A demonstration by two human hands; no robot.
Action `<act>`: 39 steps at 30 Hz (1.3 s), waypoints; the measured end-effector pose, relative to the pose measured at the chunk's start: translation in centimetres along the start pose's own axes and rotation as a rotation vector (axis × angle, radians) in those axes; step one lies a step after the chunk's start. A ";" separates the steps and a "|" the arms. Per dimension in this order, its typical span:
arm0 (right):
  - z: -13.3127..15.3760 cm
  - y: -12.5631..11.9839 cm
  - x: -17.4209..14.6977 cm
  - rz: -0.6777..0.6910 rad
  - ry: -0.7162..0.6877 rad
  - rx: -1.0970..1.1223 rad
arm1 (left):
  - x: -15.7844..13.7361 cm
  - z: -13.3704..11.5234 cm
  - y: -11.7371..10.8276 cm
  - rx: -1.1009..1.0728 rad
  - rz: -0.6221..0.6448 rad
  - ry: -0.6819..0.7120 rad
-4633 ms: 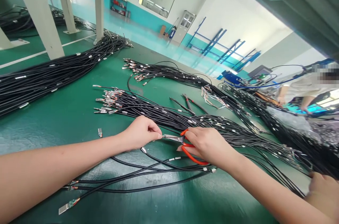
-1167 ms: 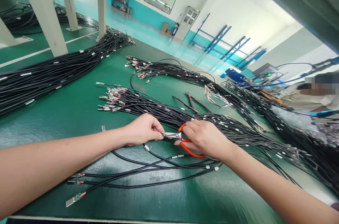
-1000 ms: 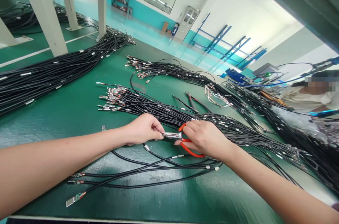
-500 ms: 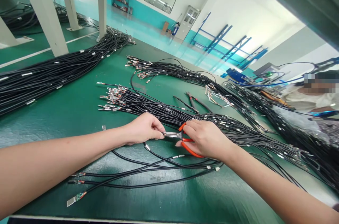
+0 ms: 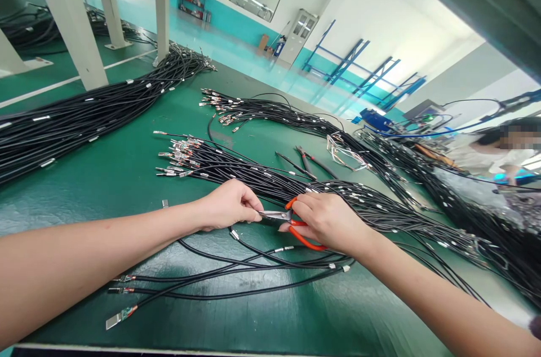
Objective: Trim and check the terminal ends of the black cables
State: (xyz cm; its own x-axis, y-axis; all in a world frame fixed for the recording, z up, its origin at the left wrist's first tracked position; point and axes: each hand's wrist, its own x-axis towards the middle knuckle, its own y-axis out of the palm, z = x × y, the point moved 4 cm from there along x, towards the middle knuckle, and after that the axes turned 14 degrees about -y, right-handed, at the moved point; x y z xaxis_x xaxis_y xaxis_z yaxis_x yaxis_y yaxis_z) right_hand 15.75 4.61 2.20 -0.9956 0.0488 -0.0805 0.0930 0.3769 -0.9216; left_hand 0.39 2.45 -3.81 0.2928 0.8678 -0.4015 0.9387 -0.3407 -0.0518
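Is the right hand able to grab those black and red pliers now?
Probably not straight away: the right hand is holding orange-handled scissors. The pliers look close, though, mostly uncovered, just across the cable bundle.

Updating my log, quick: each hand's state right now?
Right hand: closed on the scissors.
Left hand: pinched shut by the scissors; contents cannot be told.

Left of the scissors (image 5: 285, 215), your left hand (image 5: 230, 204) is bare, and your left forearm (image 5: 139, 234), farther left, is bare as well, with one small spot (image 5: 107, 228) on its upper surface. Right of the scissors, your right hand (image 5: 332, 219) is likewise bare, and your right forearm (image 5: 426, 278), also uncovered, widens away from a slim wrist (image 5: 367, 241).
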 end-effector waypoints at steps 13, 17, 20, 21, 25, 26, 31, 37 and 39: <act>-0.1 1.7 1.1 -0.446 0.876 1.149 | 0.4 0.1 -0.3 -0.314 0.075 -0.057; 0.1 2.5 2.1 -0.584 0.939 1.305 | 0.3 0.1 -0.3 -0.299 -0.043 0.006; 0.1 3.5 2.4 -0.652 0.933 1.419 | -0.1 -0.3 -0.2 -0.160 -0.155 0.146; 0.2 3.8 2.4 -0.664 0.928 1.452 | -0.2 -0.4 -0.1 -0.110 -0.178 0.170; 0.5 4.5 2.4 -0.730 0.923 1.522 | -0.3 -0.6 -0.2 -0.044 -0.249 0.120; 0.5 4.5 2.4 -0.749 0.931 1.524 | -0.4 -0.7 -0.2 -0.050 -0.265 0.105; 0.5 4.5 2.4 -0.798 0.937 1.514 | -0.7 -1.1 -0.2 -0.078 -0.327 0.056; 0.5 4.6 2.3 -0.806 0.910 1.508 | -0.5 -0.8 -0.2 -0.096 -0.326 0.025; 0.5 4.6 2.2 -0.815 0.904 1.513 | -0.4 -0.7 -0.2 -0.095 -0.320 0.026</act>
State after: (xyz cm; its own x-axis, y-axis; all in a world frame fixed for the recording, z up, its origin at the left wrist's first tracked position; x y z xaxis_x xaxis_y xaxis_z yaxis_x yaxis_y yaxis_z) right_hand 13.96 5.97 -2.36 -0.4401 0.8750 0.2018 -0.8945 -0.4074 -0.1842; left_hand 0.23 2.47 -3.01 -0.0157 0.9348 -0.3549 0.9962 -0.0157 -0.0853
